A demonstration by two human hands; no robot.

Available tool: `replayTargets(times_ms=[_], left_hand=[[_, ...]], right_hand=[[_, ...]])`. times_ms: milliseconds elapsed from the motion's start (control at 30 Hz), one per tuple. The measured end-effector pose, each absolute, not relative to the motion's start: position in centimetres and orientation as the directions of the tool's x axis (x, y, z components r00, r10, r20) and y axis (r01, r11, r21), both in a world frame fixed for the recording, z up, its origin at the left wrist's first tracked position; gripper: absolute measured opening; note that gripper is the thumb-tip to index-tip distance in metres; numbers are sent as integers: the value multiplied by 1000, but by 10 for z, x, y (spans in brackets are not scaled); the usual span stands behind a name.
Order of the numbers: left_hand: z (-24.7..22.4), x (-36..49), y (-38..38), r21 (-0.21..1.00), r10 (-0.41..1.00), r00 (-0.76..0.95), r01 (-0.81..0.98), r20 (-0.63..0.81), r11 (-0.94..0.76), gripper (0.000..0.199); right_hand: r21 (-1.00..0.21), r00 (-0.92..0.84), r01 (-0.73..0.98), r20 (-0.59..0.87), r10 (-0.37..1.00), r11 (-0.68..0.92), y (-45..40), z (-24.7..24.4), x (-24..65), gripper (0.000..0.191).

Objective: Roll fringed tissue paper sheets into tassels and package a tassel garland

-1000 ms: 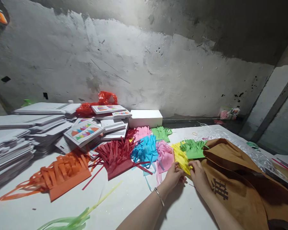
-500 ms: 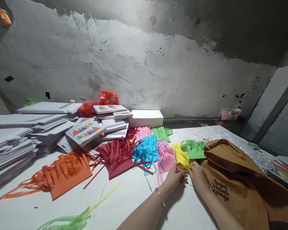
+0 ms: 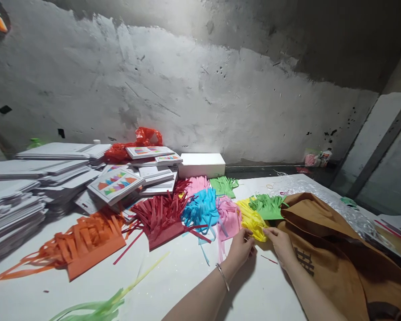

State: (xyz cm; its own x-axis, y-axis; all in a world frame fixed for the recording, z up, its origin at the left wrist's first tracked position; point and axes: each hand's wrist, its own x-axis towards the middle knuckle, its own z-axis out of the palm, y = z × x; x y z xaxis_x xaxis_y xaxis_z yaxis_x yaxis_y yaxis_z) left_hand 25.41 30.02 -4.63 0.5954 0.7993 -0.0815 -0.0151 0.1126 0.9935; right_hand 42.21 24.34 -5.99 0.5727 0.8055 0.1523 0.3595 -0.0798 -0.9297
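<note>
A bundle of yellow fringed tissue paper (image 3: 253, 219) lies on the white table between my two hands. My left hand (image 3: 239, 248), with a silver bangle at the wrist, pinches its lower left edge with curled fingers. At its lower right edge, my right hand (image 3: 281, 246) grips the paper between thumb and finger. Against the yellow bundle lie a green fringed bundle (image 3: 268, 207) on the right and a pink one (image 3: 229, 216) on the left. Further left are a blue bundle (image 3: 200, 209), a dark red one (image 3: 163, 229) and an orange one (image 3: 93, 245).
Brown cloth (image 3: 334, 258) with dark lettering covers the table's right side, with clear plastic (image 3: 341, 205) behind it. Stacks of white card (image 3: 13, 209) and printed packs (image 3: 116, 183) stand left. A white box (image 3: 201, 166) sits near the wall. Loose green strips (image 3: 93, 310) lie in front.
My right hand has moved slightly right and down, and the lower edge of the yellow paper has spread. A thin dark red strip now shows on the table below it. The view has shifted slightly.
</note>
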Motion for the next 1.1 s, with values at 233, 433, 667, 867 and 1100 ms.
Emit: replayTargets(times_ms=[233,433,667,867,1100], left_hand=[[-38,252,301,996,827,562,76,-3,-48,21],[-23,268,317,966,782,623,194,13,-171,23],[-21,272,325,900,722,689,350,-59,-261,28],[-15,260,318,818,687,727,404,-16,-409,25],[3,271,325,783,598,801,382,-16,-490,25]], right_hand=[[-990,562,132,27,827,-57,242,-63,418,25],[-985,581,169,83,810,-20,246,-60,415,25],[-977,566,212,139,813,20,243,-60,416,24],[-983,639,178,145,755,38,238,-63,413,24],[-978,712,81,191,676,191,234,-57,405,25]])
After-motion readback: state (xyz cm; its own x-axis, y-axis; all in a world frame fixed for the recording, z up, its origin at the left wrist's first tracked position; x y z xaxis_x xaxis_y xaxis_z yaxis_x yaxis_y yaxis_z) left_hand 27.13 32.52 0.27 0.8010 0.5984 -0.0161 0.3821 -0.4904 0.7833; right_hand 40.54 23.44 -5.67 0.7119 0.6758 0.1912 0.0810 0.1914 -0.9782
